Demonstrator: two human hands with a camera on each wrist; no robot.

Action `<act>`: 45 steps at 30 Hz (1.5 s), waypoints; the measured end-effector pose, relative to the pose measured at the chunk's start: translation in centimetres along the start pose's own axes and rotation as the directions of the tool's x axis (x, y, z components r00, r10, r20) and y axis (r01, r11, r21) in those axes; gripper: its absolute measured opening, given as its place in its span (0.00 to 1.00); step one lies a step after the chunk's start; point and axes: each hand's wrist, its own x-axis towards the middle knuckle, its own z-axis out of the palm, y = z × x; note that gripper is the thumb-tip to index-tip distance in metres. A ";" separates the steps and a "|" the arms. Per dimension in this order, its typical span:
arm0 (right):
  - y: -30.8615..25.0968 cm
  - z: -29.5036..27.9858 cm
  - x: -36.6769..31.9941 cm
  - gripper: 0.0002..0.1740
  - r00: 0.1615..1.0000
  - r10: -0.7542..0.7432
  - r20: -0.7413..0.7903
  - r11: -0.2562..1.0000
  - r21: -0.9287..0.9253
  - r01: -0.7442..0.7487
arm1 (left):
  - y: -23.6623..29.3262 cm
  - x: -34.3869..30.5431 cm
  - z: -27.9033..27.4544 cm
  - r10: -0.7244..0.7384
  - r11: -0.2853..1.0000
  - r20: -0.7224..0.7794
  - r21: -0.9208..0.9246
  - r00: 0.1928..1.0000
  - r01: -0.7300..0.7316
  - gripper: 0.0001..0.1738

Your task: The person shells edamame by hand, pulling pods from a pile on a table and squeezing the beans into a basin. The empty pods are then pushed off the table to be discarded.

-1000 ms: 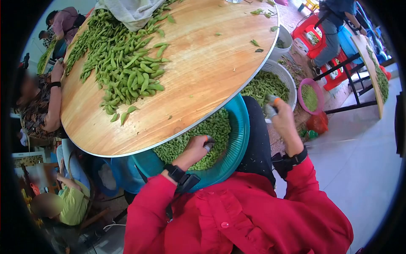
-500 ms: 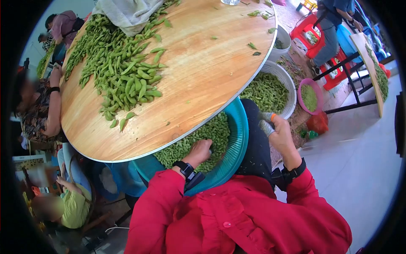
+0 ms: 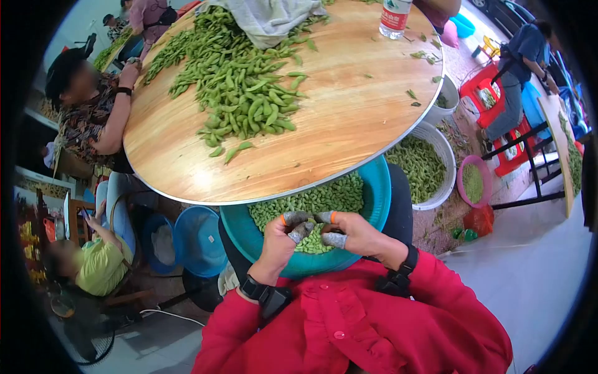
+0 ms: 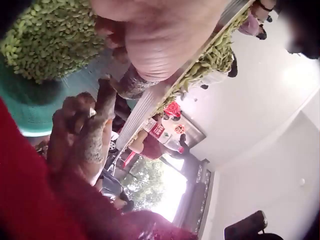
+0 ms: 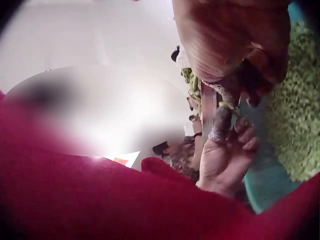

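My left hand and right hand meet over a teal basin of shelled green soybeans. Grey coverings wrap the thumbs and index fingers, with orange bands showing. Their tips come together and pinch a small green soybean pod, mostly hidden by the fingers. Past the basin, a heap of whole pods lies on the round wooden table.
A white basket of pods stands right of my leg, beside a pink basin. Blue tubs sit at left. A water bottle and a grey cloth are on the table. Several people work around.
My right hand has come from above the white basket and my leg to the left hand over the basin. The left hand has lifted from among the beans. The head view has shifted.
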 end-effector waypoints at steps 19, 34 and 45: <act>-8.3 0.2 1.1 0.08 0.889 -0.437 0.137 0.560 -0.732 0.388 | 6.6 -2.0 -1.2 0.136 0.635 0.263 0.717 0.955 -0.288 0.09; -7.2 1.6 0.3 0.09 0.989 -0.040 -0.144 0.999 0.010 0.042 | 5.3 -2.6 -1.0 -0.059 0.994 0.188 -0.074 0.980 0.074 0.03; -6.4 0.9 0.2 0.07 0.989 0.116 -0.089 0.972 0.215 -0.095 | 5.3 -1.9 0.3 0.019 0.997 0.141 0.076 0.990 -0.030 0.02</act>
